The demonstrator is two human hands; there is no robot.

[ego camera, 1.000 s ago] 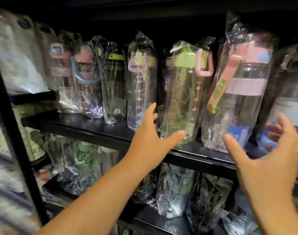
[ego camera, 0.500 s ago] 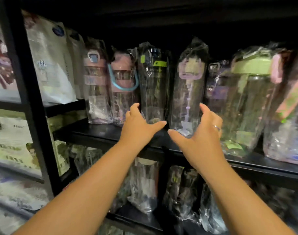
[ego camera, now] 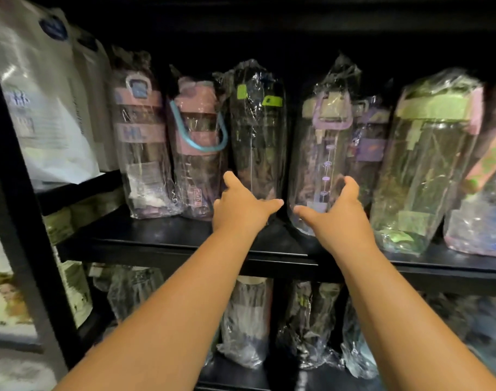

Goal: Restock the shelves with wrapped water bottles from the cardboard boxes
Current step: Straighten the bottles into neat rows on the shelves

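Observation:
Wrapped water bottles stand in a row on a black shelf [ego camera: 162, 238]. My left hand [ego camera: 241, 207] is spread at the base of a dark bottle with green tabs [ego camera: 256, 128], touching its wrapper. My right hand [ego camera: 334, 213] is spread at the base of a clear bottle with a lilac handle [ego camera: 323, 148], its fingers against the wrapper. Neither hand has closed round a bottle. To the left stand a pink bottle with a blue strap [ego camera: 197, 142] and a pink-banded bottle [ego camera: 139, 136]. A green-lidded bottle [ego camera: 427, 153] leans at the right.
White packets [ego camera: 43, 103] fill the neighbouring shelf at the left, behind a black upright post [ego camera: 21, 221]. More wrapped bottles [ego camera: 247, 320] stand on the lower shelf. A pink-strapped bottle [ego camera: 484, 193] sits at the far right edge.
The view swung left along the shelf. Both hands moved from the green-lidded and pink bottles to the dark bottle and the lilac-handled one, reaching closer to their bases.

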